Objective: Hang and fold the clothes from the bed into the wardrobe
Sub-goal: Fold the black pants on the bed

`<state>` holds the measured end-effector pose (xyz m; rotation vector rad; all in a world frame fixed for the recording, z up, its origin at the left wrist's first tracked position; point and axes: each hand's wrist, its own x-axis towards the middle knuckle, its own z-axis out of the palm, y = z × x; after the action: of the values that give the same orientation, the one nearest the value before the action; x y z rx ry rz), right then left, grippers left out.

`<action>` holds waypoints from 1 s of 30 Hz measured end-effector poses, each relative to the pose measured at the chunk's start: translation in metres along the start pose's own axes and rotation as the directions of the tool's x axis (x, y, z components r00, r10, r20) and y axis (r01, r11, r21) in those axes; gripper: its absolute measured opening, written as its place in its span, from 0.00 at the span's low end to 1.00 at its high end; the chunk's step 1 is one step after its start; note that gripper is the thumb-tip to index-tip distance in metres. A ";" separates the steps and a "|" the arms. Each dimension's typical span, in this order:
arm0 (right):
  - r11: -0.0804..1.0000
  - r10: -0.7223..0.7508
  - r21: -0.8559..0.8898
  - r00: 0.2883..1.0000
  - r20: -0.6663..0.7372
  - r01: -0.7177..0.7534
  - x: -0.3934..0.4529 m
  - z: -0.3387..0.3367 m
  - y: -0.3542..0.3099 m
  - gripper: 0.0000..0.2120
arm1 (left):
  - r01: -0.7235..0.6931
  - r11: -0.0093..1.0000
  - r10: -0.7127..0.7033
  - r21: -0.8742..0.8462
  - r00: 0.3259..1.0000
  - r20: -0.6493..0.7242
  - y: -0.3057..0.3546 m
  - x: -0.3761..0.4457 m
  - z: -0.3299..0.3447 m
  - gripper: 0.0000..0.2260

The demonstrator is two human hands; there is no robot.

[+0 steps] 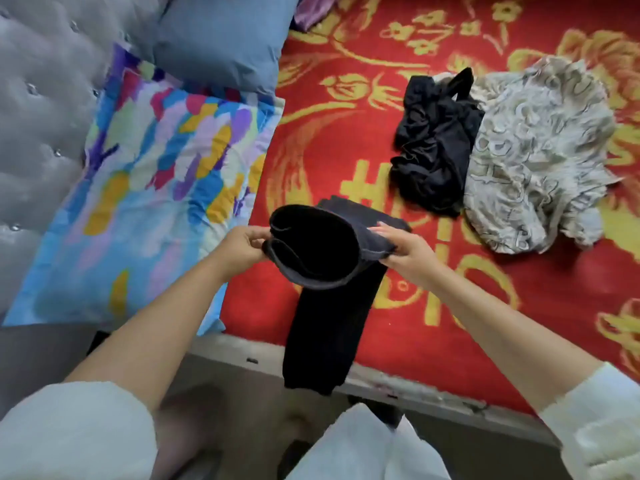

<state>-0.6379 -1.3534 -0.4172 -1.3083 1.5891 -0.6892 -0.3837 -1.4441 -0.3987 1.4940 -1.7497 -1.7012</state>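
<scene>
Red floral bedspread (346, 140) bears two unfolded garments: black top (433, 147), grey patterned dress (540, 150). Left hand (242, 251) and right hand (405, 251) pinch black trousers (322, 271), partly folded; wardrobe unseen.

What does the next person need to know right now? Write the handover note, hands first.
Left hand: pinching the left edge of the dark garment's open waistband.
Right hand: gripping the right edge of the same waistband.
The dark garment is held up over the red bedspread, its lower end hanging past the bed edge.
Waiting on the bed, beyond the hands: a crumpled black garment and, touching its right side, a crumpled beige patterned garment.
Done: nothing visibly folded yet. The wardrobe is out of view.
Left: fold or hang the held piece, then the other two.
</scene>
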 end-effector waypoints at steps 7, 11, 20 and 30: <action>0.977 0.034 -0.213 0.996 0.085 -0.015 -0.105 0.139 0.094 0.21 | 0.000 0.959 -0.106 0.285 0.928 0.357 -0.150 -0.072 0.013 0.11; 0.919 0.086 -0.393 0.987 0.139 -0.025 -0.143 0.199 0.140 0.24 | -0.177 0.867 -0.070 0.465 0.882 0.465 -0.223 -0.095 0.033 0.13; 0.833 0.392 -0.441 0.919 0.043 -0.335 -0.151 0.227 0.157 0.18 | 0.089 0.694 -0.362 0.714 0.900 0.241 -0.281 -0.095 0.068 0.15; 0.726 0.685 0.366 0.661 -0.308 -0.582 0.013 0.100 0.178 0.40 | 0.463 0.873 -0.456 0.152 0.886 -0.077 -0.216 0.042 0.097 0.41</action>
<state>-0.6231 -1.3040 -0.6150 -0.3440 2.0821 -0.7001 -0.3775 -1.3727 -0.6286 2.1450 -1.6382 -1.7448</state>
